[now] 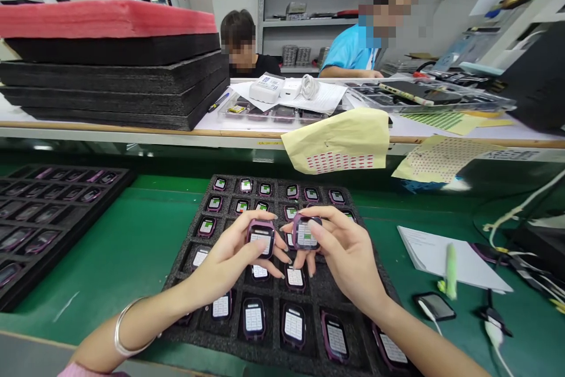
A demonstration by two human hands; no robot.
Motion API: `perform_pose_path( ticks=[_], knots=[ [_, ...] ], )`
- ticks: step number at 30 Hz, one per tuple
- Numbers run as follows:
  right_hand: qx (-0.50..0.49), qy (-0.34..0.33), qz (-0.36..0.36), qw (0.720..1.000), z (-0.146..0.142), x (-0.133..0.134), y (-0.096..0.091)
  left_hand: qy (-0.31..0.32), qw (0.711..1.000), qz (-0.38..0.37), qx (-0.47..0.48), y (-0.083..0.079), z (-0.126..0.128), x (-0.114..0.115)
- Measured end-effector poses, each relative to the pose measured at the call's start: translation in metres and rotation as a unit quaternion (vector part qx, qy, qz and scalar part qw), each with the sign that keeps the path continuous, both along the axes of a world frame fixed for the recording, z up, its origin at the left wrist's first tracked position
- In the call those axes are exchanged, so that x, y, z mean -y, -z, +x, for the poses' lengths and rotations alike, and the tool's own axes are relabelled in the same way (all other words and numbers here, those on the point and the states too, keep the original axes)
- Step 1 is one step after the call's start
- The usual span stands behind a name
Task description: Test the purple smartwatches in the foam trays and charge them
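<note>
My left hand [236, 247] is closed around a purple smartwatch body [261, 231], its thumb over the lit screen. Close beside it, my right hand [348, 247] grips a second purple watch body [304, 225], and that thumb also lies on the screen, which shows white boxes and a green patch. Both watches are held up over a black foam tray [324, 283]. In the tray's pockets lie several more strapless watches, such as a near one [253, 317] with a lit white grid. Screens in the far rows show green blocks. My hands hide part of the middle rows.
Another foam tray [66, 236] of watches lies at left on the green bench [132, 236]. At right are papers [454, 259], a green pen [451, 271], and a cabled dark device [435, 306]. Stacked foam [110, 83] stands on the shelf; two people are behind it.
</note>
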State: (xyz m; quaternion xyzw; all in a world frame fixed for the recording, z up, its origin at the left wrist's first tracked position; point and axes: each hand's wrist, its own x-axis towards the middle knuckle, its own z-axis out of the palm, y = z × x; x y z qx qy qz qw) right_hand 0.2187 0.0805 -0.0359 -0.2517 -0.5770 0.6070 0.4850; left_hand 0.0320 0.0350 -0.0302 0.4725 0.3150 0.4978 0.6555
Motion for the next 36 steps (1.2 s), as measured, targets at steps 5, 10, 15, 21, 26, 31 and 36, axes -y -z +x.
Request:
perform_pose_path(
  ticks=[5, 10, 15, 21, 26, 31, 36],
  knots=[
    [-0.009, -0.042, -0.004, 0.999, 0.0020, 0.0017, -0.0009, -0.016, 1.000, 0.013, -0.015, 0.0005, 0.0011, -0.0022],
    [-0.003, -0.037, -0.016, 0.999, 0.0016, 0.0018, -0.0035, -0.016, 0.999, 0.011, 0.025, 0.0038, -0.0004, -0.0032],
    [0.015, -0.016, -0.025, 0.999, 0.0009, 0.0002, -0.0048, -0.015, 0.998, 0.001, 0.053, 0.0019, -0.0026, -0.0021],
    [0.018, -0.007, -0.021, 1.000, -0.0006, 0.0028, -0.0072, -0.009, 0.999, 0.009, 0.040, -0.0013, -0.0023, 0.0005],
    [0.020, -0.012, -0.020, 1.000, -0.0006, 0.0049, -0.0097, -0.017, 1.000, 0.013, 0.002, -0.0044, -0.0007, 0.0008],
    [0.015, -0.020, -0.019, 1.000, 0.0003, 0.0058, -0.0089, -0.012, 0.999, 0.015, 0.036, -0.0023, -0.0013, 0.0017],
    [0.013, -0.025, -0.028, 0.999, 0.0010, 0.0059, -0.0100, -0.008, 0.997, 0.008, 0.076, -0.0023, -0.0026, 0.0040]
  ],
)
